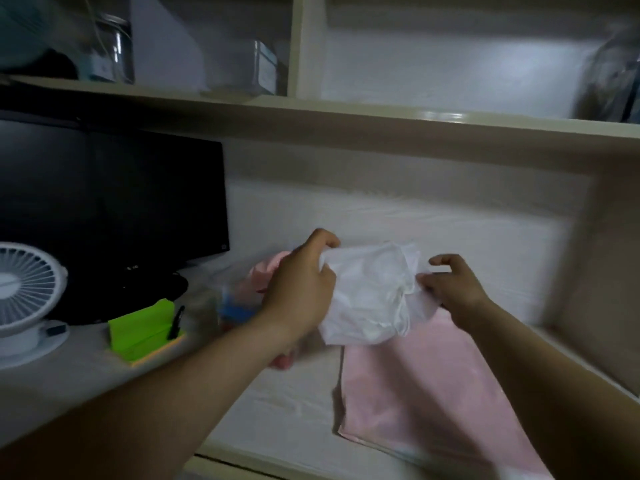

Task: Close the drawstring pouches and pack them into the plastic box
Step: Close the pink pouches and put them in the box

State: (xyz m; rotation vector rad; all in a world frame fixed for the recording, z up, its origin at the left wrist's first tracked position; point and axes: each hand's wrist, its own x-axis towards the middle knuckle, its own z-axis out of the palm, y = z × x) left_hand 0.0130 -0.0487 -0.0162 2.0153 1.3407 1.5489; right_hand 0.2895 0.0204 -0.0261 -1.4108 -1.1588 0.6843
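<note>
A white drawstring pouch (369,294), crumpled and bunched, is held up above the desk surface (277,403) between both hands, in front of the back wall. The left hand (299,292) grips its left edge, fingers curled closed over the fabric with the thumb against it. The right hand (450,289) meets the pouch's right side: thumb and lower fingers pinch a fold of the cloth, while the index finger is raised and bent, clear of the fabric. Whether a cord is in that pinch cannot be told; the frame is blurred.

Directly below and to the right, a pink pouch (429,393) lies flat on the desk, partly overlapped in view by the white one. A second pink item (266,268) shows behind the left hand. Just left of that hand stands a blurred clear plastic box (221,299) with something blue inside; its details are not legible.

Further left on the desk: a green holder (143,329) with a dark pen, a white desk fan (29,292), and a black monitor (110,199). A shelf (346,123) above carries glass jars (116,46).
</note>
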